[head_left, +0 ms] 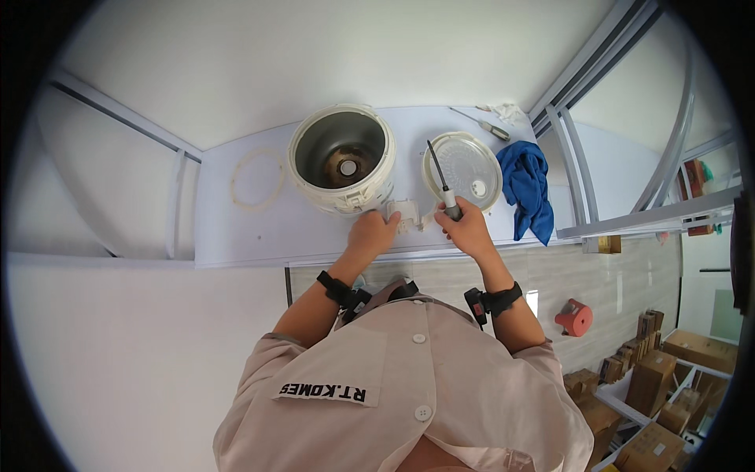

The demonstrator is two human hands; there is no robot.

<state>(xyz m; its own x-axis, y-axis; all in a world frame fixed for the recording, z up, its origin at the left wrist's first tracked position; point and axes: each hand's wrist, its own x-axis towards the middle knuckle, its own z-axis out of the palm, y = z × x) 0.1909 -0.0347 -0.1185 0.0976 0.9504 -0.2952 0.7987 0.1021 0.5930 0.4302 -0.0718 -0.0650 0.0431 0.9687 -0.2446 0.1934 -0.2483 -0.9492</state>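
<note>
My right hand (467, 229) is closed round the grey-and-white handle of a screwdriver (449, 201), whose dark shaft points up and away over a round lid. Pinched at the fingers of my left hand (371, 234) is a small white plastic part (404, 212). A narrow pale plastic piece (425, 223) shows between the two hands, close to my right fingers; what joins it to the white part cannot be made out. Just beyond my left hand stands a white rice cooker body (355, 201), open at the top, its dark inside stained brown around a pale round centre.
The round lid (481, 167) lies right of the cooker, with a blue cloth (527, 185) beside it. A second screwdriver (495, 130) and crumpled white tissue (507, 112) are behind. A pale ring (233, 182) lies left. A red stool (576, 318) and cardboard boxes (651, 381) stand below right.
</note>
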